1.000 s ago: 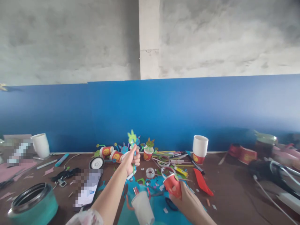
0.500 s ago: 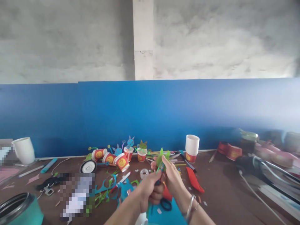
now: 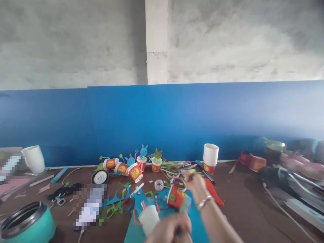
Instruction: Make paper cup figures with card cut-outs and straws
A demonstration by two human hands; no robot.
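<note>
My left hand (image 3: 174, 227) is closed and blurred at the bottom centre. A dark bit and a blurred green strip show at it, but I cannot make out what it holds. Farther forward, my right hand (image 3: 196, 184) is pinched, with a small green piece (image 3: 192, 171) at its fingertips. Between the hands a red paper cup (image 3: 176, 196) lies tilted over the blue paper (image 3: 164, 219). A white paper cup (image 3: 149, 219) with reddish strips at its sides is beside my left hand.
Decorated paper cups (image 3: 135, 172) line the back at left. Tape (image 3: 159, 184), a marker (image 3: 134, 193) and paper scraps (image 3: 115, 209) lie nearer. Stacked cups (image 3: 210, 158) and red paper (image 3: 214, 192) are at right, a teal mug (image 3: 37, 222) at left. A blue partition (image 3: 162, 121) stands behind.
My hands have moved apart: the left lower and nearer, the right slightly right. The green pointed cutout between them is mostly out of sight. The red and white cups show more fully.
</note>
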